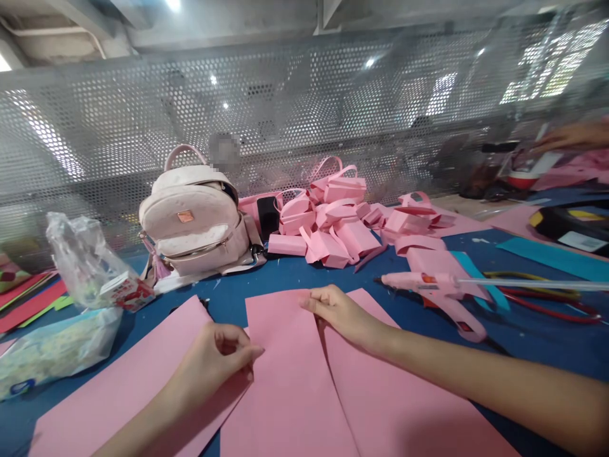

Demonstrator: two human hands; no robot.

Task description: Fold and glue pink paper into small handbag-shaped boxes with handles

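A pink paper sheet (285,368) stands slightly raised in the middle, held by both hands. My left hand (223,352) pinches its left edge between thumb and fingers. At its top right corner, my right hand (335,311) grips the same sheet, thumb in front. Beneath lie more pink sheets, a left one (118,381) under my left forearm and a right one (394,393) partly covered by my right forearm. A pink glue gun (442,292) with a clear glue stick in its back rests to the right, nozzle pointing left.
Behind are a pale backpack (190,216), a dark phone (268,217) and a pile of folded pink paper bags (333,222). Plastic bags (80,254) and a small carton (127,292) sit left. Scissors (547,298) and a tape measure (571,225) lie right. Another person's hand (571,138) shows far right.
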